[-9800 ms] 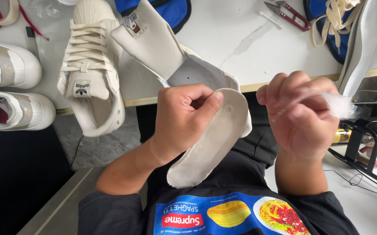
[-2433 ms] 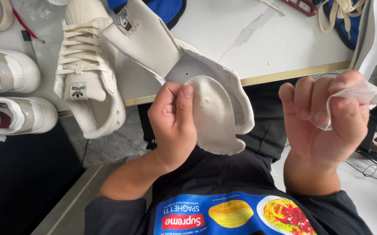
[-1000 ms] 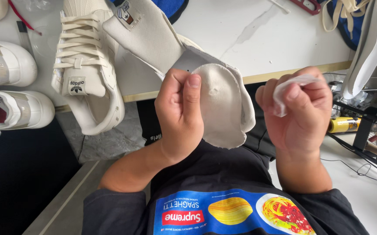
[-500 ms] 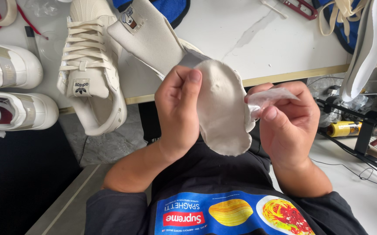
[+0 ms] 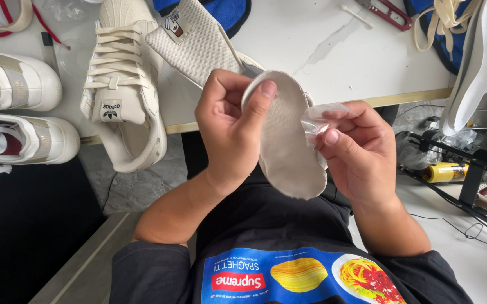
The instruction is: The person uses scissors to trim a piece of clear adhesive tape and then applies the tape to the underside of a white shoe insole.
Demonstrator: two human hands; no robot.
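We grip the pale insole (image 5: 288, 141) in the left hand (image 5: 229, 124), thumb across its upper rim, holding it upright above the lap. The right hand (image 5: 361, 152) pinches a clear wipe (image 5: 316, 115) against its edge; we press lightly and support the insole from behind.

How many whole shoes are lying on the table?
3: a laced cream shoe near the table edge, and two white shoes at far left, one upper, one lower. Others may lie outside the view.
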